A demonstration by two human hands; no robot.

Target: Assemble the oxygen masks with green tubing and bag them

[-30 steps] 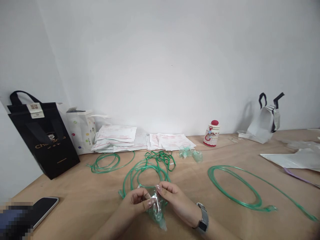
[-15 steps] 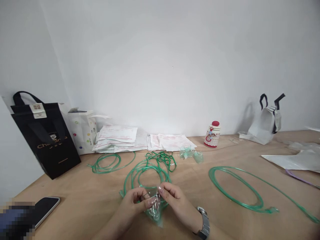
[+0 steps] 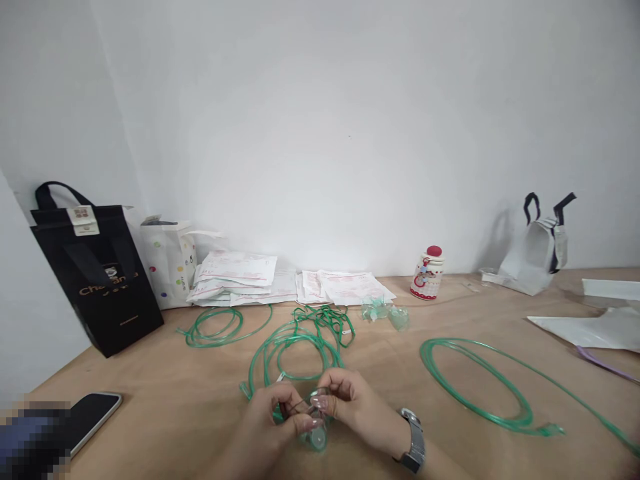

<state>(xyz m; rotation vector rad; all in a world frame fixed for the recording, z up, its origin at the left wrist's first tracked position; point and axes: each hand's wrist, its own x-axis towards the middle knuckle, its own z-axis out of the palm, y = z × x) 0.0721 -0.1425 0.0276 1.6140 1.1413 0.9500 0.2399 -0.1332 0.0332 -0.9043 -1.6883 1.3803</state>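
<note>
Close to the table's front, my left hand and my right hand meet with fingers pinched on a small oxygen mask. It is clear green plastic with a round end facing me, and my fingers hide much of it. A thin dark strand, perhaps its elastic strap, runs between my fingertips. Just beyond my hands lie coiled green tubes. Behind those coils is a tangle of dark green elastic straps. Two clear green mask pieces rest to their right.
Another tube coil lies right, one back left. Printed white packets are stacked at the wall beside a black bag and dotted bag. A bottle, white bag, white wrappers and phone also stand or lie around.
Both hands have turned the mask, so its round end now faces me instead of the pointed tip hanging down. My right fingertips have shifted lower on it. The view has tilted slightly.
</note>
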